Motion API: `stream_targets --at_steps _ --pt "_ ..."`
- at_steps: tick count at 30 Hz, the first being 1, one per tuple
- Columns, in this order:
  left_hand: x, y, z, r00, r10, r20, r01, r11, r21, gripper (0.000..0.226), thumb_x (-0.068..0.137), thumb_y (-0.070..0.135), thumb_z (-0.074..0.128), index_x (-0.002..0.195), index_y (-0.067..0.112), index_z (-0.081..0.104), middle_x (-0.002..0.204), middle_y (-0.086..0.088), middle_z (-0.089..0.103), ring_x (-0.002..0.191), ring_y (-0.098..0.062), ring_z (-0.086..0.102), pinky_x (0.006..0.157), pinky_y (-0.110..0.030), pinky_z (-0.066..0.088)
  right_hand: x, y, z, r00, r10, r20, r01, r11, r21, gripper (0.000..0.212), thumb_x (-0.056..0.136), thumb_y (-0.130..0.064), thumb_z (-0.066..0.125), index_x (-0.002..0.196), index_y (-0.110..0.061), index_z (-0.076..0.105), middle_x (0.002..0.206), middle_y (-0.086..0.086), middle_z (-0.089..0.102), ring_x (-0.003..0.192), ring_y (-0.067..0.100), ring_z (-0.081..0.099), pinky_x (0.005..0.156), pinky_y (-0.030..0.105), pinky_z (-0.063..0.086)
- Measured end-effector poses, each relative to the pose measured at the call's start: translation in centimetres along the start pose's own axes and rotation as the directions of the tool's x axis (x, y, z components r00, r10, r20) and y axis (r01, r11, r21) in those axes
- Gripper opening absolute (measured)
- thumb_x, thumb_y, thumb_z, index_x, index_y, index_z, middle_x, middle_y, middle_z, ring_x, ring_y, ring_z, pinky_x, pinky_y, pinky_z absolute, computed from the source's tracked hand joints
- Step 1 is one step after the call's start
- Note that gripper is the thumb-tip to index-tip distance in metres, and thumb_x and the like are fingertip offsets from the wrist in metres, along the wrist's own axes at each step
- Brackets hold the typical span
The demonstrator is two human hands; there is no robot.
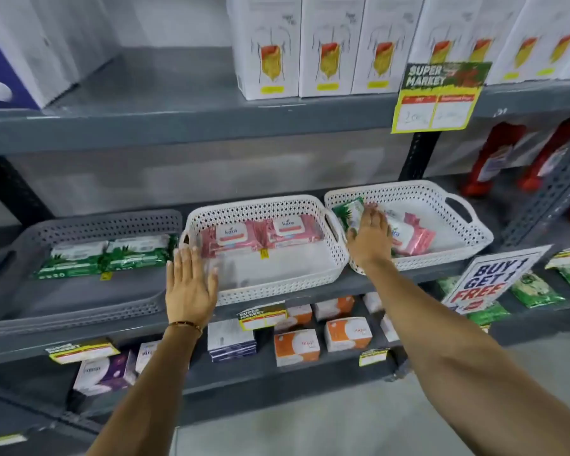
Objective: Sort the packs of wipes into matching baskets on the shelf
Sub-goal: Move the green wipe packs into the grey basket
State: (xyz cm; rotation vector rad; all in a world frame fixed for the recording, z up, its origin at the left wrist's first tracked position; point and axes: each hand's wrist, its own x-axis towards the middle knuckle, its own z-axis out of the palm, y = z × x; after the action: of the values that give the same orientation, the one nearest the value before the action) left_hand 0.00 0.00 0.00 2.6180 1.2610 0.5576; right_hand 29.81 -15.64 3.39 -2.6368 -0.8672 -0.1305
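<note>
**A:** How many hands, and what are they doing?

**B:** Two. The left hand [190, 284] is spread flat, fingers wide, holding nothing, at the front left corner of the middle basket [277, 281]. The right hand [369, 238] reaches into the right basket [441, 258] and closes its fingers on a green pack [349, 212], which stands tilted against that basket's left wall.

**A:** Count the baskets.

**B:** Three on the one shelf [359, 284]: a grey basket [63, 311] left of the open hand, a white one just ahead of it, and a second white one around the gripping hand.

**A:** And the packs?

**B:** Just right of the gripping hand lie pink packs [412, 235], at least two, overlapping, so I cannot count them exactly. Ahead of the open hand, at the back of the middle basket, two pink packs in a row [260, 238] lie side by side, touching. To its left, two green packs in the grey basket [106, 255] also touch.

**A:** How do they look?

**B:** Soft, flat wrappers. The pink ones carry a white lid flap with blue lettering; the green ones have a white top and leaf print along the lower edge.
</note>
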Motion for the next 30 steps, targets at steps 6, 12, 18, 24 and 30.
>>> stream_targets --at_steps 6,12,18,24,30 --pt "0.3 -0.6 1.0 0.993 -0.062 -0.100 0.063 0.998 0.007 0.074 0.085 0.047 0.012 0.143 0.003 0.020 0.150 -0.024 0.022 0.142 -0.036 0.010 0.116 -0.045 0.003 2.0 0.5 0.6 0.995 -0.018 0.103 0.026 0.996 -0.081 0.064 0.095 -0.036 0.041 0.146 -0.003 0.019 0.156 0.022 0.015 0.144 0.037 0.015 0.119 0.047 0.015" --pt "0.4 -0.8 1.4 0.996 -0.056 -0.075 0.060 0.997 0.049 0.075 0.085 0.050 0.006 0.144 0.004 0.018 0.153 -0.020 0.017 0.143 -0.032 0.007 0.117 -0.043 0.002 2.9 1.2 0.8 0.995 0.002 0.100 0.008 0.995 -0.097 0.064 0.085 -0.042 0.060 0.130 0.001 0.046 0.138 0.023 0.046 0.132 0.036 0.038 0.113 0.045 0.032" --pt "0.3 -0.7 1.3 0.996 -0.049 -0.074 0.052 0.997 0.049 0.075 0.085 0.049 0.006 0.143 0.004 0.020 0.152 -0.020 0.017 0.143 -0.032 0.008 0.116 -0.042 0.002 3.3 0.5 0.6 0.987 0.079 0.140 -0.070 0.995 -0.069 0.066 0.081 -0.037 0.065 0.131 -0.001 0.042 0.128 0.022 0.055 0.117 0.037 0.053 0.099 0.047 0.047" --pt "0.2 -0.7 1.2 0.996 -0.041 -0.073 0.045 0.998 0.053 0.074 0.085 0.049 0.006 0.143 0.004 0.021 0.152 -0.021 0.019 0.142 -0.033 0.010 0.116 -0.044 0.004 3.3 0.0 1.0 0.993 0.097 0.069 -0.096 0.995 -0.011 0.058 0.080 -0.026 0.067 0.130 -0.005 0.046 0.124 0.024 0.057 0.112 0.039 0.055 0.097 0.048 0.046" --pt "0.3 -1.0 1.4 0.997 -0.055 -0.049 0.058 0.996 0.066 0.075 0.085 0.051 0.004 0.144 0.005 0.016 0.153 -0.019 0.016 0.143 -0.030 0.008 0.116 -0.040 0.001 2.0 0.2 1.2 0.996 0.063 -0.064 -0.064 0.998 -0.004 0.049 0.083 -0.024 0.065 0.126 -0.004 0.051 0.128 0.022 0.054 0.118 0.036 0.049 0.104 0.048 0.039"
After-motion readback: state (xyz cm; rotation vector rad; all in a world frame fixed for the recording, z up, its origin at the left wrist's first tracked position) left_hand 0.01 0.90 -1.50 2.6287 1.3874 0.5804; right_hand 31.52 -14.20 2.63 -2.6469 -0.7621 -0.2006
